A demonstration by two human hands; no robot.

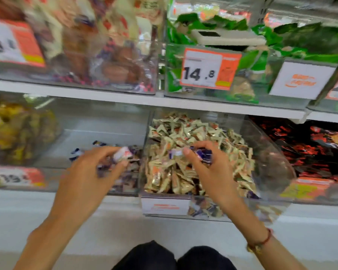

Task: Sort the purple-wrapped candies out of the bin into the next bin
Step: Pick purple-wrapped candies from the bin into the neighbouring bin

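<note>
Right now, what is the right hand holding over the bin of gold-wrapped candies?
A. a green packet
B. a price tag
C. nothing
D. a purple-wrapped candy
D: the right hand pinches a purple-wrapped candy in its fingers above the gold-wrapped pile in the bin.

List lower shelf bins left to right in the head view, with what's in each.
Bin of yellow-wrapped candies → bin with purple-wrapped candies, left hand over it → bin of gold-wrapped candies, right hand pinching a purple candy → bin of red-and-black packs.
</note>
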